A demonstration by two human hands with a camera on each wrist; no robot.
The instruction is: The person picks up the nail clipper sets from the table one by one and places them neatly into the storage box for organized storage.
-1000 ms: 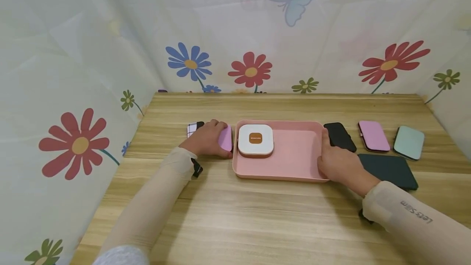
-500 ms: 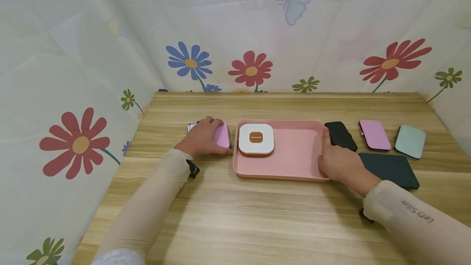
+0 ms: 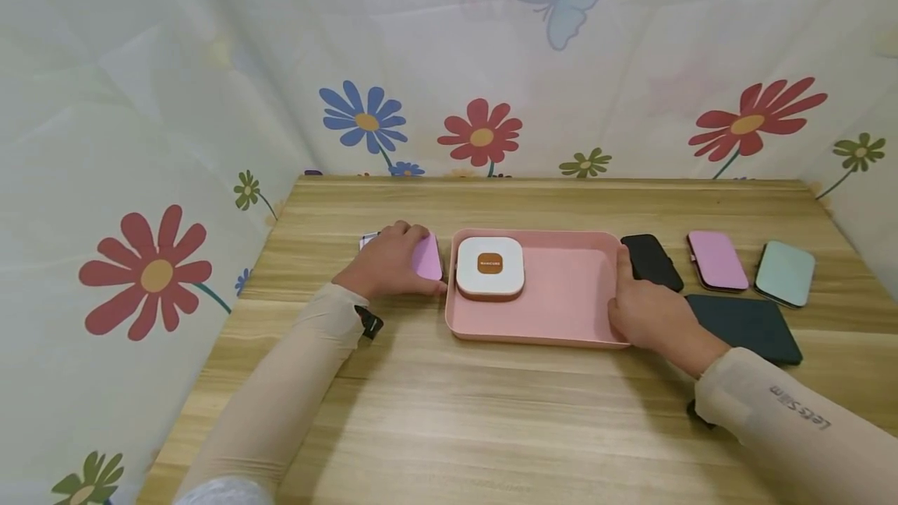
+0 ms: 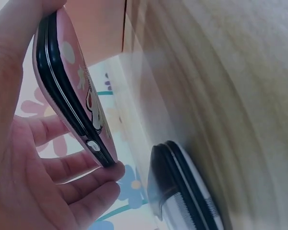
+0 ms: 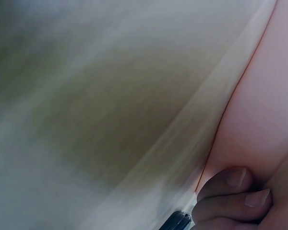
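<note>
Change: the pink case (image 3: 426, 257) has tipped up a little in the left hand (image 3: 384, 264) since a second ago.
Left hand: fingers curl round the case, left of the pink tray (image 3: 561, 326).
Right hand (image 3: 648, 316): grips the tray's right rim.
Technique: I judge lifting clear of the rim is wise.
Tray contents: white manicure box (image 3: 489, 266), far-left corner.

Soft, even, bright light fills the sharp head view, where forearms cast faint shadows on the light wooden table (image 3: 491, 411), while both wrist views are close and blurred, the right one darkening toward its upper left corner.
</note>
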